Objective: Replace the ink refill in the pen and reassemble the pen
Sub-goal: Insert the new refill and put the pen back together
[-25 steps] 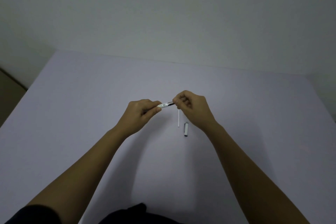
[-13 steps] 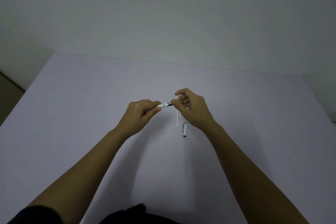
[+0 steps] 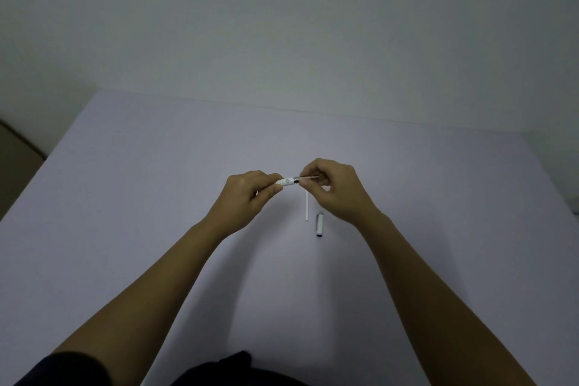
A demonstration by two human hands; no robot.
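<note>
My left hand [image 3: 250, 191] grips the white pen barrel [image 3: 286, 181], held level above the table, most of it hidden in my fist. My right hand [image 3: 333, 188] pinches the pen's dark front piece [image 3: 308, 178] at the barrel's right end. A thin white ink refill [image 3: 307, 206] lies on the table just below my hands, pointing toward me. Right of it lies the pen cap [image 3: 320, 224], white-grey with a dark end, close to my right wrist.
The lavender table [image 3: 125, 229] runs to a pale wall at the back. Its left edge drops to a darker floor [image 3: 15, 160]. My dark clothing [image 3: 232, 370] shows at the bottom of the frame.
My right fingers opened briefly at the pen's front end, then closed on it again. The left hand, the refill and the cap stayed where they were.
</note>
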